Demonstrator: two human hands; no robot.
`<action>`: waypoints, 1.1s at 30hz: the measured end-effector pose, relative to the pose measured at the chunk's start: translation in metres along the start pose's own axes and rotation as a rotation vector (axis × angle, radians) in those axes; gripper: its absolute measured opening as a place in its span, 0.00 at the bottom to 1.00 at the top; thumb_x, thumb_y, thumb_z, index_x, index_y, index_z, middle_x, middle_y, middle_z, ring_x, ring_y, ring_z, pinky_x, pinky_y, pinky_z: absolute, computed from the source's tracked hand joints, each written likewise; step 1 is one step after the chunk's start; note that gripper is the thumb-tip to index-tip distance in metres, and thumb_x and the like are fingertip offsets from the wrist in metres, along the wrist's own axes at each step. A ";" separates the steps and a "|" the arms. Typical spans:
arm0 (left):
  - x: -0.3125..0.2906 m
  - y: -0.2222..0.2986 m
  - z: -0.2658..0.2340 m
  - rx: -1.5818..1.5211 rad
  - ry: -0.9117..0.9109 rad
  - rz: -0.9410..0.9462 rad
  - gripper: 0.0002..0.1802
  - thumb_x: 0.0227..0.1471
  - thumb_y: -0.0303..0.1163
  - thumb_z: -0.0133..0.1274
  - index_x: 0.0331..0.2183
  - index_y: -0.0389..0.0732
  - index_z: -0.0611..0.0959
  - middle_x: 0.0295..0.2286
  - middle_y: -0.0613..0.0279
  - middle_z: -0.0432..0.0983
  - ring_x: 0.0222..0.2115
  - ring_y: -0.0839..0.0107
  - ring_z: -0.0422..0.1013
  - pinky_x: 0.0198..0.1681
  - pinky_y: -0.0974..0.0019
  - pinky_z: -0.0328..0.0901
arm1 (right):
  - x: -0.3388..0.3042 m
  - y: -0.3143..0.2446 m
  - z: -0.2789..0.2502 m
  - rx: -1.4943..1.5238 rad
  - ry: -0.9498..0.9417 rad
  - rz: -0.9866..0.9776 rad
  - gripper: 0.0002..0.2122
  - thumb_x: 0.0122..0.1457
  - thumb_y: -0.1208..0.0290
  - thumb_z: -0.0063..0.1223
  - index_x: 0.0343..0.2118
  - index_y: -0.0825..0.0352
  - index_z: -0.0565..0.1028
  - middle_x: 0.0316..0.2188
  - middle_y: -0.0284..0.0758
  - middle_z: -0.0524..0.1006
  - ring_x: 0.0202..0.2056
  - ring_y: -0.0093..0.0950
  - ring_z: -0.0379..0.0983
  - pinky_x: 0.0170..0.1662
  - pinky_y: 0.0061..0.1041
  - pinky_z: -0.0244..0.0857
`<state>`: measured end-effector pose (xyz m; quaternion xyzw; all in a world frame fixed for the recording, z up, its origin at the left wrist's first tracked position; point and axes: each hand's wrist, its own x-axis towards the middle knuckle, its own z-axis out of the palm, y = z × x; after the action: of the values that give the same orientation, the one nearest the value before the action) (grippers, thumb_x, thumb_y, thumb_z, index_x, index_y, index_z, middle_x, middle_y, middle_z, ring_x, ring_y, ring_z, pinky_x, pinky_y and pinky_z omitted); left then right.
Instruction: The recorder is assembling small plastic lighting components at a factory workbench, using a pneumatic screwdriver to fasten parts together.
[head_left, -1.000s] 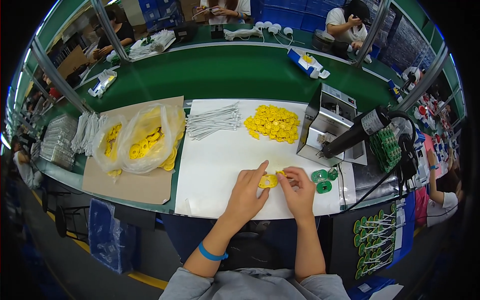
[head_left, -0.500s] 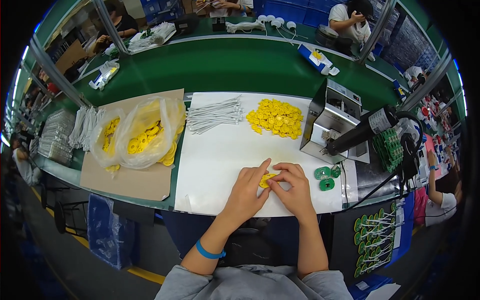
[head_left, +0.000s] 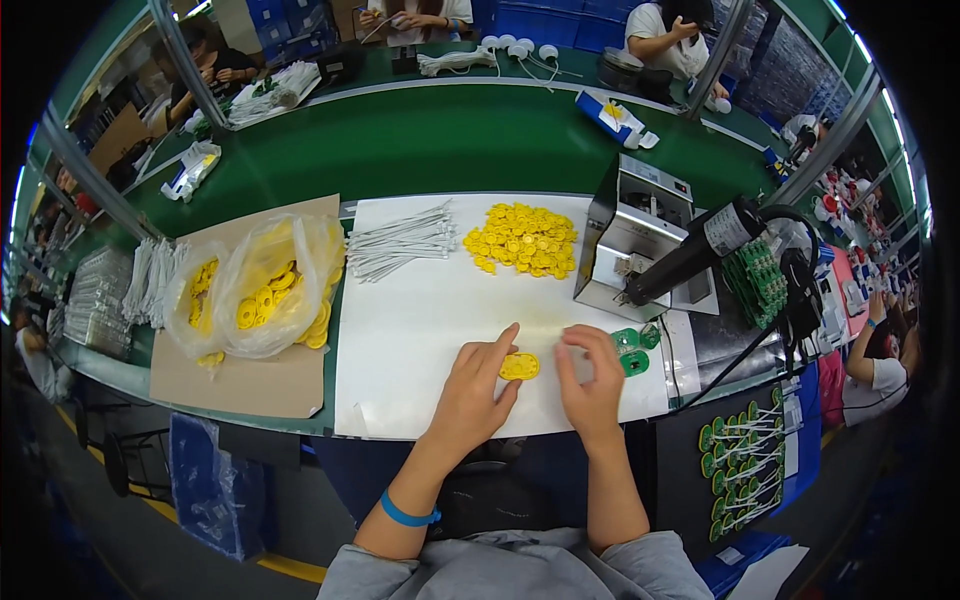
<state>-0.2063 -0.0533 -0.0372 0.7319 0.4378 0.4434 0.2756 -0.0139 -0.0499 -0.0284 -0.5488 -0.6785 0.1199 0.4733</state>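
Observation:
A small yellow oval plastic piece (head_left: pixel 519 367), its ribbed inner side facing up, is above the white work sheet (head_left: pixel 400 385). My left hand (head_left: pixel 474 392) grips it at its left edge, the index finger stretched out past it and part of the grip hidden. Just to the right, my right hand (head_left: pixel 592 385) is open, thumb and fingers apart, with nothing between them. Beside its fingertips lie a few small green circuit boards (head_left: pixel 634 362). Farther away on the sheet are a heap of yellow plastic pieces (head_left: pixel 520 240) and a bundle of white wires (head_left: pixel 400 242).
A metal machine (head_left: pixel 632 240) with a black cylinder (head_left: pixel 690 255) stands at the right. Bagged yellow parts (head_left: pixel 275 290) rest on cardboard (head_left: pixel 240 395) at left. Wired green boards (head_left: pixel 745 465) lie lower right. A green conveyor belt (head_left: pixel 400 135) runs behind; people work beyond it.
My right hand has let go of the yellow piece and moved right toward the green boards, opening. My left hand keeps the piece, whose inner side now shows. The whole view has shifted slightly.

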 end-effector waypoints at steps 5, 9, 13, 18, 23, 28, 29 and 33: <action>0.000 -0.002 -0.002 0.036 -0.023 -0.012 0.43 0.47 0.20 0.66 0.65 0.37 0.71 0.46 0.54 0.81 0.47 0.53 0.73 0.54 0.55 0.68 | -0.007 0.011 -0.032 -0.490 0.113 0.013 0.13 0.59 0.77 0.60 0.47 0.70 0.78 0.51 0.43 0.78 0.55 0.44 0.70 0.59 0.43 0.60; 0.000 -0.002 -0.002 0.029 -0.026 -0.015 0.43 0.48 0.20 0.66 0.65 0.36 0.70 0.46 0.54 0.81 0.48 0.53 0.73 0.55 0.56 0.68 | -0.009 0.010 -0.034 -0.500 -0.002 0.041 0.15 0.60 0.76 0.60 0.50 0.68 0.77 0.51 0.41 0.79 0.53 0.42 0.72 0.55 0.40 0.62; 0.000 -0.002 -0.001 0.038 -0.025 -0.018 0.43 0.48 0.20 0.66 0.65 0.36 0.70 0.46 0.54 0.82 0.48 0.53 0.73 0.54 0.56 0.68 | -0.008 0.000 -0.030 -0.412 -0.058 -0.001 0.14 0.60 0.76 0.59 0.49 0.68 0.78 0.49 0.41 0.80 0.51 0.41 0.73 0.54 0.39 0.62; -0.003 -0.004 -0.003 0.039 -0.018 -0.009 0.43 0.48 0.20 0.66 0.65 0.36 0.69 0.46 0.54 0.82 0.47 0.53 0.73 0.54 0.56 0.68 | 0.003 -0.003 -0.033 -0.523 -0.047 -0.040 0.14 0.59 0.78 0.60 0.48 0.69 0.79 0.47 0.40 0.81 0.49 0.40 0.74 0.53 0.36 0.63; -0.004 -0.004 -0.007 0.041 -0.017 -0.015 0.43 0.48 0.20 0.66 0.66 0.36 0.69 0.46 0.54 0.82 0.47 0.54 0.73 0.54 0.56 0.68 | 0.008 -0.004 -0.034 -0.329 -0.233 0.005 0.12 0.58 0.78 0.63 0.45 0.70 0.81 0.38 0.37 0.81 0.44 0.36 0.77 0.50 0.35 0.65; -0.004 -0.005 -0.005 0.034 -0.013 -0.007 0.45 0.48 0.20 0.66 0.66 0.35 0.68 0.45 0.54 0.82 0.47 0.54 0.73 0.53 0.56 0.69 | 0.001 -0.015 -0.011 0.257 -0.194 0.405 0.08 0.61 0.78 0.64 0.42 0.72 0.82 0.32 0.35 0.83 0.29 0.23 0.78 0.31 0.21 0.67; -0.004 -0.005 -0.005 0.025 -0.010 0.000 0.46 0.48 0.20 0.67 0.67 0.35 0.67 0.45 0.54 0.82 0.47 0.54 0.73 0.53 0.56 0.69 | -0.001 -0.017 -0.005 0.497 -0.182 0.521 0.07 0.63 0.77 0.64 0.42 0.72 0.82 0.30 0.34 0.84 0.25 0.18 0.77 0.26 0.16 0.65; -0.004 -0.002 -0.007 0.015 -0.046 0.015 0.50 0.48 0.21 0.67 0.69 0.34 0.62 0.45 0.53 0.81 0.46 0.54 0.74 0.52 0.56 0.69 | 0.000 -0.016 0.006 0.537 -0.335 0.671 0.07 0.64 0.77 0.63 0.43 0.72 0.82 0.27 0.31 0.83 0.25 0.15 0.76 0.24 0.14 0.63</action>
<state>-0.2146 -0.0559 -0.0369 0.7474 0.4290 0.4252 0.2768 -0.0290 -0.0540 -0.0207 -0.5692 -0.4753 0.5251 0.4177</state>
